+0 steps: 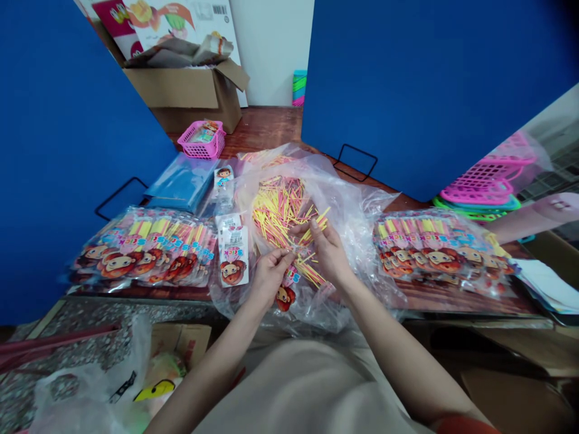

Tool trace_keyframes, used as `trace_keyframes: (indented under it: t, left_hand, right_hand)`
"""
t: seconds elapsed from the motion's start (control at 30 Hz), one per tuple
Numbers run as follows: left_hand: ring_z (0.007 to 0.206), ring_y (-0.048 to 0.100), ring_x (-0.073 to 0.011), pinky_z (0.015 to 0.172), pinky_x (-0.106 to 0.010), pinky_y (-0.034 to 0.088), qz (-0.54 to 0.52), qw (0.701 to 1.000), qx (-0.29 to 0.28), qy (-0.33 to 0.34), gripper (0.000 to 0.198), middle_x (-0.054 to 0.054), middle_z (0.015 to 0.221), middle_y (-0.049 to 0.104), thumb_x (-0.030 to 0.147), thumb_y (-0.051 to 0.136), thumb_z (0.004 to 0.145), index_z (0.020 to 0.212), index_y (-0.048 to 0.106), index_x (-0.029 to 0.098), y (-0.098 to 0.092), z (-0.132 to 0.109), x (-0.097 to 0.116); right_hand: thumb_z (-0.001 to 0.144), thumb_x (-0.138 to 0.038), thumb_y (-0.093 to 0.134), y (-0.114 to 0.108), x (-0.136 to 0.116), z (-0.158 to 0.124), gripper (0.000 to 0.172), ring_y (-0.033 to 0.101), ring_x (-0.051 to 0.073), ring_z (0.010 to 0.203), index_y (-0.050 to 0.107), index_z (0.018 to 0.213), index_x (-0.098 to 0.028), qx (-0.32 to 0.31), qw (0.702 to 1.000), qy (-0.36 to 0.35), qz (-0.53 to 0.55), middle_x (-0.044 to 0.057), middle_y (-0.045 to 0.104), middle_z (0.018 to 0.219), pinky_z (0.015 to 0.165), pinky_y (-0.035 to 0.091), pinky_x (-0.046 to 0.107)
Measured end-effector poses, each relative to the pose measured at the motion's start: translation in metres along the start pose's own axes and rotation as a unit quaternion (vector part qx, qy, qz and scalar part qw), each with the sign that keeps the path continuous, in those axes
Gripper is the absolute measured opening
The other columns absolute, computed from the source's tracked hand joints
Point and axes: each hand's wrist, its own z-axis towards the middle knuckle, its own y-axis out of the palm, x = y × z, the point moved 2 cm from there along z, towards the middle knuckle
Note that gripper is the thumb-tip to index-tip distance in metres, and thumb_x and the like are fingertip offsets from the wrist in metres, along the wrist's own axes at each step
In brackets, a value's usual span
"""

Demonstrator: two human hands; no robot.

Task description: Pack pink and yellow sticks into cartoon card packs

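A large clear plastic bag [357, 223] lies opened on the table, holding a heap of thin yellow and pink sticks [278, 211]. My left hand [271, 274] pinches the edge of a small clear packet with a cartoon-head card [284, 297], just below the heap. A few sticks show between thumb and fingers of my right hand [329, 247], closed on them at the heap's right side. More loose sticks [312, 274] lie between the two hands, partly over the packet. Left of my left hand, white cartoon cards [233, 256] rest in a small pile.
Filled stick packets lie in rows at left [149, 250] and right [434, 244]. Behind stand a pink basket [203, 140], a blue plastic-wrapped stack [181, 184] and a cardboard box [181, 90]. Blue panels [407, 90] flank the table; stacked baskets [482, 181] sit at far right.
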Motion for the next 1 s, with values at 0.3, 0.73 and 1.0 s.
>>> trace_keyframes:
  t: [0.3, 0.73, 1.0]
  left_hand:
    - [0.067, 0.057, -0.0115, 0.068, -0.023, 0.045, -0.056, 0.998, -0.011, 0.008, 0.033, 0.000, 0.073, 0.070, 0.043, 0.082, 0.063, 0.078, 0.074, 0.015, 0.004, -0.005, 0.006]
    - [0.058, 0.055, -0.0097, 0.060, -0.021, 0.046, -0.108, 0.994, -0.003, 0.007, 0.037, 0.001, 0.065, 0.066, 0.046, 0.082, 0.064, 0.079, 0.072, 0.013, 0.002, -0.005, 0.006]
    - [0.041, 0.043, -0.0060, 0.042, -0.019, 0.036, -0.073, 0.997, -0.001, 0.001, 0.041, 0.006, 0.053, 0.055, 0.053, 0.079, 0.064, 0.074, 0.069, 0.014, 0.009, -0.010, 0.012]
  right_hand:
    - [0.089, -0.050, 0.058, 0.000, -0.010, 0.000, 0.032, 0.065, 0.017, 0.089, 0.062, 0.102, -0.021, -0.009, 1.000, 0.004, 0.028, 0.003, 0.071, 0.098, 0.084, 0.048, 0.030]
    - [0.095, -0.049, 0.049, -0.012, -0.020, -0.010, 0.036, 0.064, 0.017, 0.082, 0.067, 0.098, -0.019, -0.069, 0.973, -0.083, -0.206, 0.003, 0.069, 0.087, 0.074, 0.047, 0.026]
    - [0.093, -0.052, 0.051, -0.018, -0.025, -0.009, 0.038, 0.064, 0.017, 0.079, 0.068, 0.094, -0.018, -0.147, 0.943, -0.086, -0.287, 0.006, 0.071, 0.088, 0.069, 0.046, 0.026]
